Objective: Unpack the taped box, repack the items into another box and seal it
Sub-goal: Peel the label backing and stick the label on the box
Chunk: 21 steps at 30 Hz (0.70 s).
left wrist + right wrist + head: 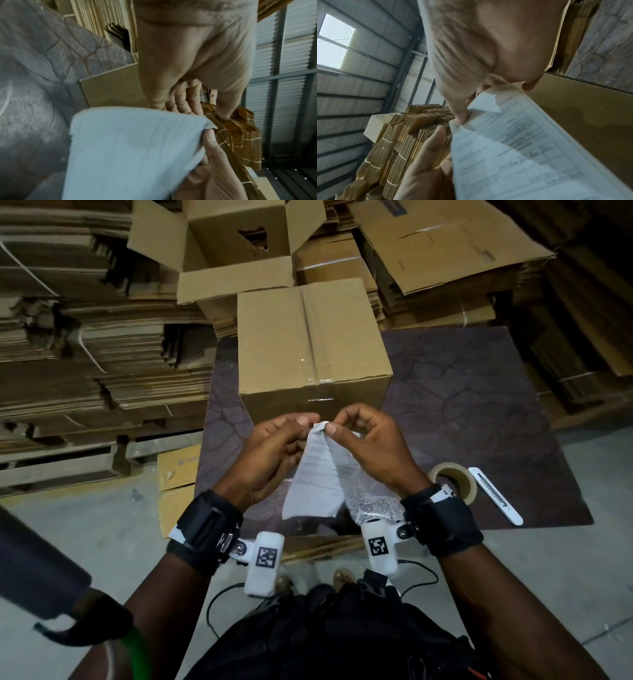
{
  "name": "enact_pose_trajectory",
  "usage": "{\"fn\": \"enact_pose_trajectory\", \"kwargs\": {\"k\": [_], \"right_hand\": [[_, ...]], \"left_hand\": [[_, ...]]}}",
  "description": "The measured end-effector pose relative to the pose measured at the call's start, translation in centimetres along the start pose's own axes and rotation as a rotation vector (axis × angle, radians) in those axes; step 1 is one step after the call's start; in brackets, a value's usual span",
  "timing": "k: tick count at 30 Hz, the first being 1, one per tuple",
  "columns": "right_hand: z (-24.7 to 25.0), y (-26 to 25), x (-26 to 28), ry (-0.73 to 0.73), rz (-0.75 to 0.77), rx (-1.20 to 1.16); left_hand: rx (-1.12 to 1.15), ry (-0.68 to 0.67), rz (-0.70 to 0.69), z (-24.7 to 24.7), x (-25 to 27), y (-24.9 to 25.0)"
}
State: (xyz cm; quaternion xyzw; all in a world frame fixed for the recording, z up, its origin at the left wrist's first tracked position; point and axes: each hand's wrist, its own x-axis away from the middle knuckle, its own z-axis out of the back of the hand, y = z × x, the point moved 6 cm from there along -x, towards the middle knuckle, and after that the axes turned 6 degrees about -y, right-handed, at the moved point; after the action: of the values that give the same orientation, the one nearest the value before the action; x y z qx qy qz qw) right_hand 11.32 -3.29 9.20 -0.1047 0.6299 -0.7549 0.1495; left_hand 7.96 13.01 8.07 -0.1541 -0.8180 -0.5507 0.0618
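In the head view, the left hand point(270, 453) and the right hand point(373, 446) are both pinching the top edge of a printed paper sheet point(317, 474), which is hanging down between them above the near part of the desk point(479, 405). A clear plastic sleeve point(370, 498) is hanging behind the sheet. The desk is showing a dark surface with a cracked pattern, and the taped box point(311, 347) is standing closed on it, just beyond the hands. An open box point(236, 251) is sitting behind it. A tape roll point(455, 481) and a white cutter point(496, 494) are lying on the right side. Stacks of flat cardboard point(85, 337) are surrounding the desk on a grey concrete floor point(102, 525).

In the left wrist view, fingertips are gripping the sheet's corner.

In the right wrist view, corrugated metal walls point(359, 94) and a window point(334, 40) are showing.
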Motion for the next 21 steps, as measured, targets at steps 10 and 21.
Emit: {"fn": "enact_pose_trajectory", "kwargs": {"k": [10,21], "right_hand": [[0.7,1.3,-0.1,0.025,-0.104,-0.169],[1.4,2.5,0.4,0.115,-0.174,-0.315]], "left_hand": [[-0.129,0.099,-0.018,1.0,0.0,0.1],[0.002,0.217,-0.056,1.9,-0.4,0.3]]}}
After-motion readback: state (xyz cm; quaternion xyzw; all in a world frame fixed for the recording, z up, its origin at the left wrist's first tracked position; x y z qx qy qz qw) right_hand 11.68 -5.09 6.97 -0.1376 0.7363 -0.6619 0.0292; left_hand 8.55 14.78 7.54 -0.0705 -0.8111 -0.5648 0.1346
